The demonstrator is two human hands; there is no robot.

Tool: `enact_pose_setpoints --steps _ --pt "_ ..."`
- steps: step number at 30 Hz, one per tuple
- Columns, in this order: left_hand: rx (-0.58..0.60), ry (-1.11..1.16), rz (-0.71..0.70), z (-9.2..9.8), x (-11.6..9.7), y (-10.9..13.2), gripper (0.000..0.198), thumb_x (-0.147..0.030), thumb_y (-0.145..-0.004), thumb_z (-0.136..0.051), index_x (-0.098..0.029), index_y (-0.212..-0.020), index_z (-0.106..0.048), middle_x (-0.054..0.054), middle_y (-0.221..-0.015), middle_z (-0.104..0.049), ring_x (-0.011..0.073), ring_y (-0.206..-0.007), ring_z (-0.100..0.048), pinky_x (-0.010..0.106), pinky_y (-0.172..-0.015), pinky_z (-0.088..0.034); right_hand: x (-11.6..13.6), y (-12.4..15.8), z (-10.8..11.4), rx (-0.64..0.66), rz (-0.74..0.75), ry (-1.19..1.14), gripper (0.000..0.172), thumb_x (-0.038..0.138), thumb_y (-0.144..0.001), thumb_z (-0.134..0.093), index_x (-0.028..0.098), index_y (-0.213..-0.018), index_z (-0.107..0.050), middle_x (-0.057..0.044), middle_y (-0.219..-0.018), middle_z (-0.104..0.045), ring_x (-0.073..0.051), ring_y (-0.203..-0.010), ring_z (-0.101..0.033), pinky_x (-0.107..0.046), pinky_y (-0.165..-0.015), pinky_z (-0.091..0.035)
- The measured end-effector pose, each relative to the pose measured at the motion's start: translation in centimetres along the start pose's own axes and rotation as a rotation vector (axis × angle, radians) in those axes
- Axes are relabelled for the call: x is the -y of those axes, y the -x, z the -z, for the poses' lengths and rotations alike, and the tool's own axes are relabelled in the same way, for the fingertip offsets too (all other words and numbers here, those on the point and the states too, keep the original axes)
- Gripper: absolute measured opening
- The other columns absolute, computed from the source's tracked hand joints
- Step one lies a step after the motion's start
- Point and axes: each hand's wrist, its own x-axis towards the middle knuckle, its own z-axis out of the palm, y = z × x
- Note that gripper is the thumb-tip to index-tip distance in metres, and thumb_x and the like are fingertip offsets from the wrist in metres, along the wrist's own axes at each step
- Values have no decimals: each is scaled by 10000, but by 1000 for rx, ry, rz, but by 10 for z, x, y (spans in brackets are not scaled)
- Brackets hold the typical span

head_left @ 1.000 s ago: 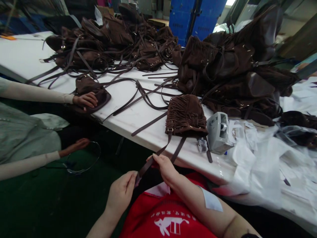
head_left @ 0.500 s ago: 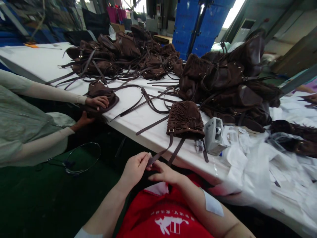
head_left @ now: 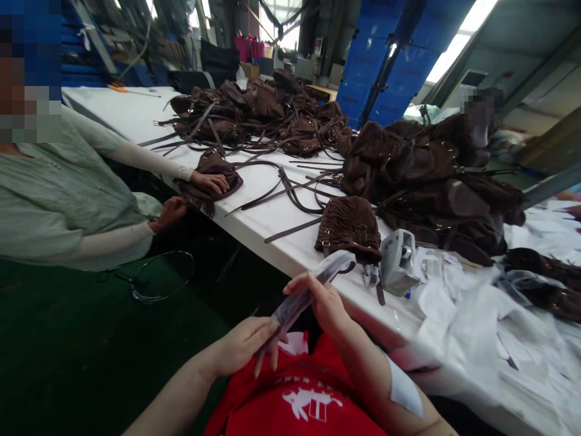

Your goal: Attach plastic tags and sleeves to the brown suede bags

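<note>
A dark brown fringed bag (head_left: 349,227) lies at the table's near edge. One of its straps reaches toward me, and a translucent plastic sleeve (head_left: 293,309) covers the stretch between my hands. My left hand (head_left: 247,342) is closed on the lower end, thumb on top. Higher up, nearer the bag, my right hand (head_left: 324,300) is closed around the same sleeved strap. Past it the loose clear film bends over beside the bag. The strap's far end is hidden by my fingers and the plastic.
A grey tape dispenser (head_left: 399,263) stands right of the bag. Heaps of brown bags (head_left: 426,169) cover the back of the white table (head_left: 254,221). White wrapping sheets (head_left: 476,327) lie at right. At left, a co-worker's hand (head_left: 211,181) rests on another bag.
My right hand has moved up along the strap and closed on it. Plastic now covers the strap, which was bare before. The view has shifted left, and the co-worker's lower hand has moved.
</note>
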Motion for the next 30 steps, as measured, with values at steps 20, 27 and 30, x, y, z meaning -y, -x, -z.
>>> enact_pose_setpoints --steps 20,27,30 --pt "-107 -167 0 5 8 -13 536 -599 -939 -360 -141 -870 -631 13 -537 -650 77 -342 -465 171 -360 -319 -24 -4 -13 68 4 -30 555 587 -958 -376 194 -843 -749 -87 -1065 -727 -225 -953 -655 -373 -912 -463" --pt "-357 -258 -44 -14 12 7 570 -642 -916 -379 -168 -715 -624 -13 -404 -504 102 -386 -471 203 -445 -394 -63 10 -52 305 -346 -302 653 734 -847 -443 149 -814 -731 -85 -885 -726 -143 -605 -587 -277 -606 -468" --pt "-343 -267 77 -3 28 34 610 -700 -893 -348 -169 -810 -638 -41 -415 -467 91 -368 -415 213 -459 -396 -69 0 -60 266 -372 -447 669 759 -804 -491 134 -648 -670 -108 -858 -729 -133 -557 -571 -277 -569 -457"
